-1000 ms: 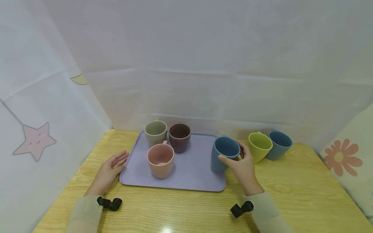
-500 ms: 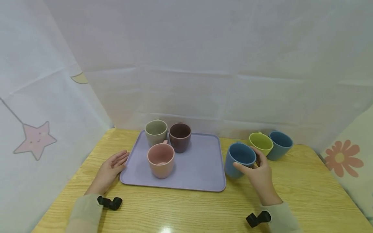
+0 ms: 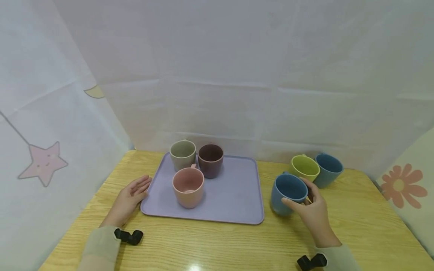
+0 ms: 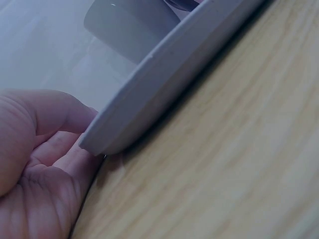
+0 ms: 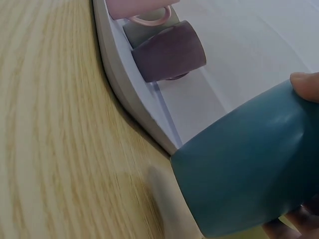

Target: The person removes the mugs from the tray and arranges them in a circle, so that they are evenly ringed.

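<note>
Blue mug (image 3: 281,201), lilac tray (image 3: 234,195), pink mug (image 3: 189,198), yellow wood-grained table (image 3: 203,244)

Long, plain sleeves in a pale grey-green cloth cover the forearms; the left sleeve (image 3: 100,244) and the right sleeve (image 3: 340,259) both end at the wrist, leaving the left hand (image 3: 130,197) and the right hand (image 3: 312,209) bare. At the cuffs sit a left wrist camera (image 3: 129,236) and a right wrist camera (image 3: 312,261), both black, compact and blocky, with chunky ends.
</note>
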The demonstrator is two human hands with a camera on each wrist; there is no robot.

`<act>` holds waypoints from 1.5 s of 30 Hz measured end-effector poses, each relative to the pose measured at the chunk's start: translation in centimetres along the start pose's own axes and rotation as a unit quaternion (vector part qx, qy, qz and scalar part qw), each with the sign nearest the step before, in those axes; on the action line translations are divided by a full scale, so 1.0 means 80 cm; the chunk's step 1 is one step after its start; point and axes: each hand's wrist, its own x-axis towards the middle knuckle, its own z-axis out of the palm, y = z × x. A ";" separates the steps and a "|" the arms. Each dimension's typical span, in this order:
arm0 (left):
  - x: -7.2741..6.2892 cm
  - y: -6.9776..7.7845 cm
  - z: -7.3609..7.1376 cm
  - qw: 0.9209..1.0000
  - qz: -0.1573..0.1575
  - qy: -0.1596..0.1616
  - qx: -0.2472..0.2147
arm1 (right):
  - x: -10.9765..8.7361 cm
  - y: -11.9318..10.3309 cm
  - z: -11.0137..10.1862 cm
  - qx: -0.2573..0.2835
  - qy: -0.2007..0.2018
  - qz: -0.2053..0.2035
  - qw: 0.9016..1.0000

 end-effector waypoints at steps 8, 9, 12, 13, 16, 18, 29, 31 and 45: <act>0.000 -0.001 0.002 1.000 0.003 0.000 0.002 | 0.001 0.010 -0.012 -0.001 -0.001 -0.028 1.000; 0.000 0.000 0.002 1.000 0.003 0.001 0.002 | 0.001 0.011 -0.012 -0.003 -0.002 -0.031 1.000; -0.001 0.003 0.001 1.000 0.002 0.000 0.003 | 0.004 0.015 -0.014 -0.006 -0.005 -0.039 0.999; -0.001 0.004 0.001 1.000 0.000 0.001 0.001 | 0.004 0.016 -0.014 -0.007 -0.006 -0.041 0.999; -0.001 0.006 0.001 1.000 -0.004 0.000 -0.002 | 0.006 0.020 -0.016 -0.018 -0.009 -0.044 0.999; 0.000 0.006 0.001 1.000 -0.005 0.000 -0.004 | 0.005 0.021 -0.018 -0.023 -0.009 -0.045 0.999; 0.000 0.002 0.000 1.000 0.001 0.001 -0.006 | 0.011 0.032 -0.029 -0.017 -0.013 -0.067 0.998; -0.001 0.002 0.000 1.000 0.000 0.001 -0.006 | 0.012 0.036 -0.031 -0.014 -0.016 -0.070 0.997; 0.000 0.000 -0.001 1.000 0.010 0.001 -0.009 | 0.017 0.055 -0.047 0.063 -0.068 -0.110 0.990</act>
